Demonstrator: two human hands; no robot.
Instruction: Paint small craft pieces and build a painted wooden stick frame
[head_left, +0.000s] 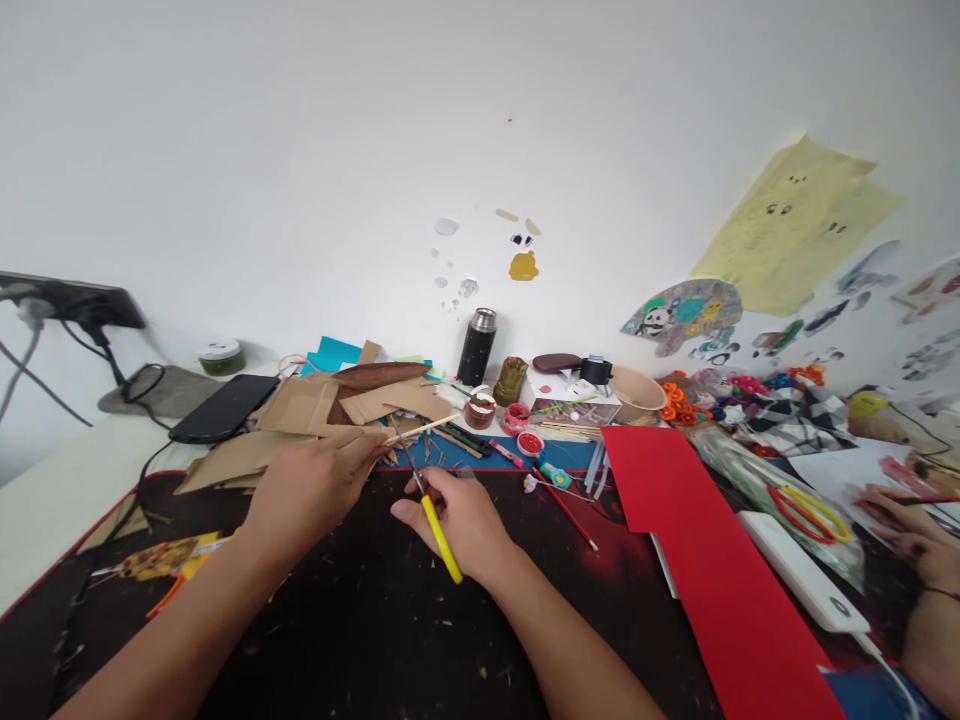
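ok so, tabletop [45,530] first: p. cluttered, w/ a dark mat [337,630] laid over it, and both hands are held above the mat's far part. Red card [675,540] is laid off to the right, cardboard pieces [296,405] are heaped at the left, so the work's best kept in the gap btw them imo.

Left hand [319,485]: fingers are pressed tog, back of the hand up, and a thin stick [433,427] is pinched in that grip. Right hand [469,520]: wrapped round the yellow handle of the scissors [442,542]; how the loops are filled can't be told, most fingers being hidden.

Scissors: blades are pointed up and away, and the stick is crossed by them just beside the left fingertips. Whether they're spread or closed can't be made out tbh, nor whether a cut or a shave is being done. For a cut, the stick should prob be seated deep near the pivot, blades kept square to it, fingertips kept clear.

Stick: poked out to the right of the left grip, free end tilted slightly up past the blades, other end hidden by the hand. Best pinched close to the blades so it isn't flexed, afaict.
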